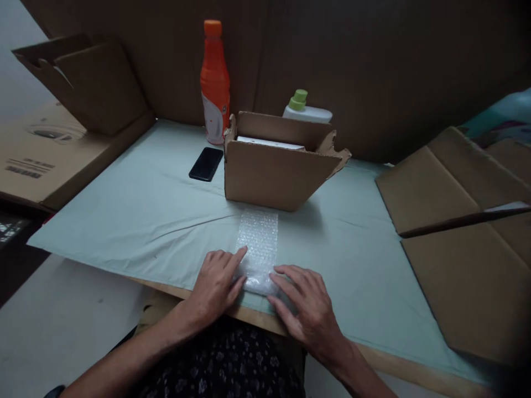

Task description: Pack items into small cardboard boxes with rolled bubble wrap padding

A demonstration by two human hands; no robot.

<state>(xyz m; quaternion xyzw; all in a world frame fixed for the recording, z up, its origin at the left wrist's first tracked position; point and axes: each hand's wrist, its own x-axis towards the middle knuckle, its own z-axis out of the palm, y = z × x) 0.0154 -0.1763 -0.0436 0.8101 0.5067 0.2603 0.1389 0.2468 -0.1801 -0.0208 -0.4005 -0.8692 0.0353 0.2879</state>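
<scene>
I see my two hands low in the middle of the frame, both on a strip of bubble wrap [258,251]. The wrap lies flat on the pale green cloth [136,215] that covers the table, and it runs from the near table edge up toward the open box [276,168].

My left hand [215,284] lies flat with the fingers spread a little, and one finger presses the left edge of the wrap. My right hand [307,309] lies flat too, with its fingertips on the near right corner. Neither hand grips anything; I think they press down so the light wrap stays flat and does not slide. The near end looks a bit puffed up, maybe folded, but I cannot tell for sure.

The box sits just past the far end of the wrap, with its flaps open and something white inside. An orange bottle [214,83] stands behind it to the left, and a white bottle [307,110] with a green cap peeks out behind it. A black phone [206,163] lies flat left of the box, away from my hands. Flat cardboard [460,232] fills the right side.
</scene>
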